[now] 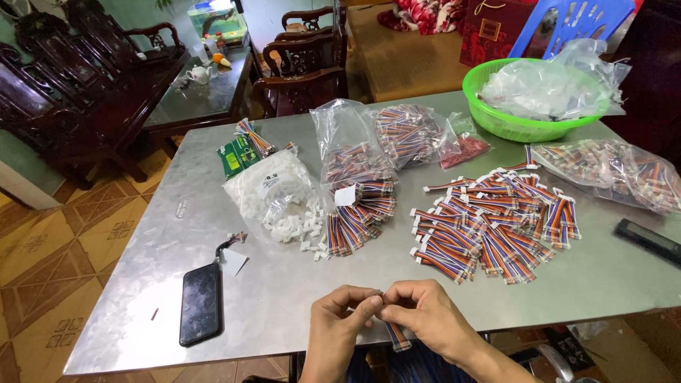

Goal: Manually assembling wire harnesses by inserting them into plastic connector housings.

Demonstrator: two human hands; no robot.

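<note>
Two hands meet at the near edge of a metal table (pixel 284 284), and the rest of the scene spreads out above them. At the far left of the tabletop a black phone (pixel 201 303) lies face up, with a small white paper tag (pixel 233 261) just beyond it. Further back sits a clear bag of white plastic connectors (pixel 269 190), some spilled loose beside it, and behind that a green circuit board (pixel 237 155). The left hand (pixel 339 319) is curled nearly closed, thumb and fingertips pinching the top end of a short ribbon cable (pixel 397 336) striped in rainbow colours. The right hand (pixel 425 315) presses against the left, its fingers likewise closed on the same end, so the cable hangs down below both hands, over the table's near edge (how the end itself looks is hidden by the fingertips). Past the hands, mid-table, an open bag of ribbon cables (pixel 358 191) fans out, and to its right lies a loose heap of cables (pixel 489 223) with white ends. A green plastic basket (pixel 528 128) holding crumpled clear bags stands at the back right, and another black phone (pixel 649 241) lies at the far right edge.
</note>
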